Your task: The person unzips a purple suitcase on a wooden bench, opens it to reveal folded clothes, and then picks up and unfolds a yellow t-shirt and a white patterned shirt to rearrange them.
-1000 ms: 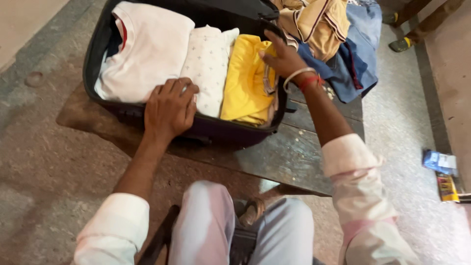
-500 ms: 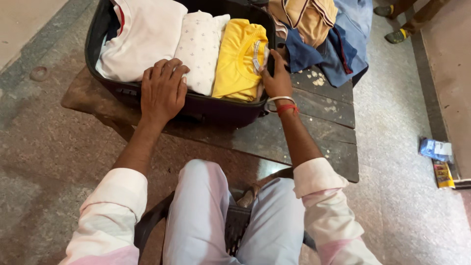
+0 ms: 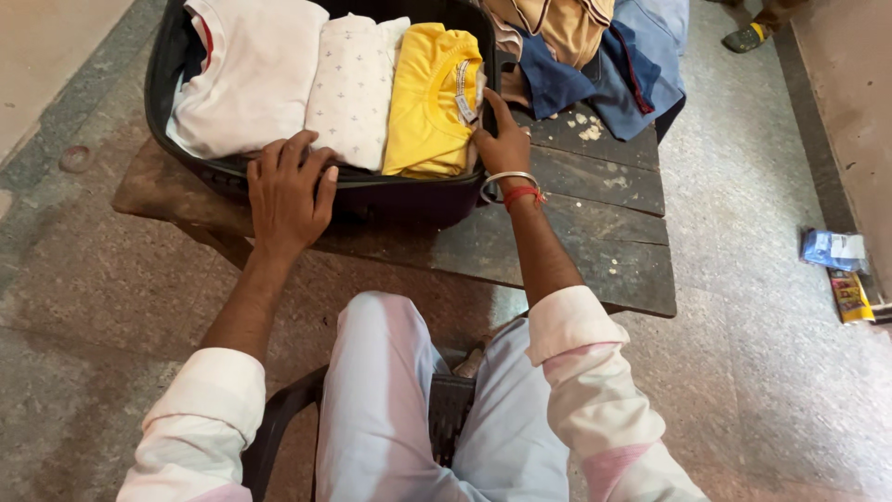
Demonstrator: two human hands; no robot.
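A dark open suitcase (image 3: pixel 400 200) lies on a worn wooden table (image 3: pixel 576 246). Inside, side by side, are a folded white garment (image 3: pixel 251 79), a folded white patterned garment (image 3: pixel 353 88) and a folded yellow shirt (image 3: pixel 432 102). My left hand (image 3: pixel 286 195) rests flat on the suitcase's near rim, fingers on the patterned garment's edge. My right hand (image 3: pixel 502 139), with a metal bangle and red thread at the wrist, presses against the suitcase's right wall beside the yellow shirt, fingers closed around the rim.
A loose heap of tan and blue clothes (image 3: pixel 595 51) lies on the table right of the suitcase. Small packets (image 3: pixel 836 265) lie on the stone floor at the right. Another person's foot (image 3: pixel 748 37) shows at the top right. I sit on a dark chair (image 3: pixel 446 414).
My right hand came off the yellow shirt's top and moved down to the suitcase's right wall. My left hand slid slightly towards the near rim. The view shifted.
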